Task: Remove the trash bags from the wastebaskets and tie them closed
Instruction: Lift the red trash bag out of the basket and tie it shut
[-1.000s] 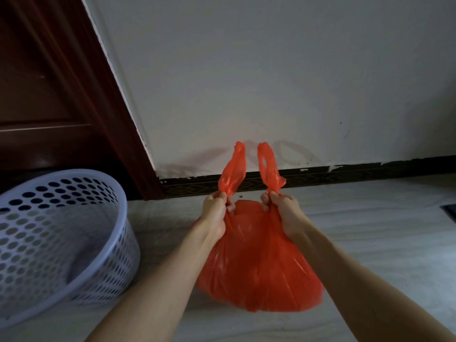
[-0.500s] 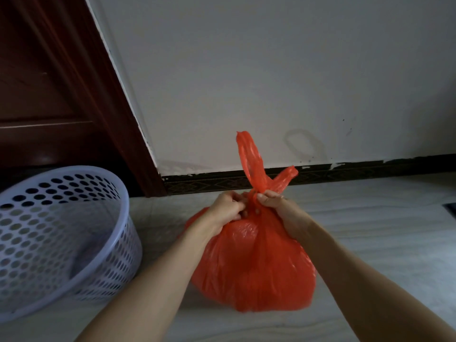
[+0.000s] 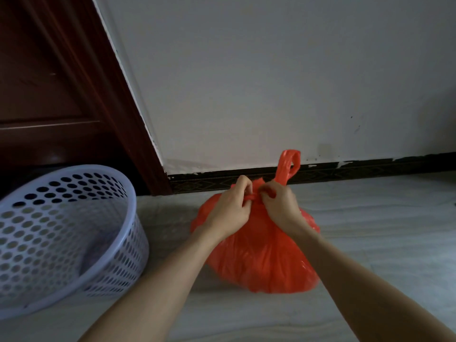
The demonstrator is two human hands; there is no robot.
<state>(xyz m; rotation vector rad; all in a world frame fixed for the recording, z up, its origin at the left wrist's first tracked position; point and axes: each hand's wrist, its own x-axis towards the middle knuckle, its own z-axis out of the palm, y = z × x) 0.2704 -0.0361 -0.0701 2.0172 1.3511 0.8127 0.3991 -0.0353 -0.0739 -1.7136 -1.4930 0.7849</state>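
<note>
A full orange trash bag (image 3: 261, 257) sits on the pale floor in front of the wall. My left hand (image 3: 230, 207) pinches one handle strip where it crosses the bag's gathered neck. My right hand (image 3: 280, 206) grips the neck beside it, fingers curled into the plastic. The other handle loop (image 3: 288, 166) sticks up behind my right hand. A white perforated wastebasket (image 3: 81, 255) stands tilted at the left, with no bag in it.
A dark wooden door (image 3: 49, 95) and its frame rise at the left behind the wastebasket. A white wall (image 3: 271, 70) with a dark patterned skirting board (image 3: 345, 171) runs across behind the bag. Pale floor (image 3: 394, 230) stretches to the right.
The two handles were held apart and upright, then crossed. Now both hands have come together at the neck, one handle is pulled low across it and only one loop still stands up.
</note>
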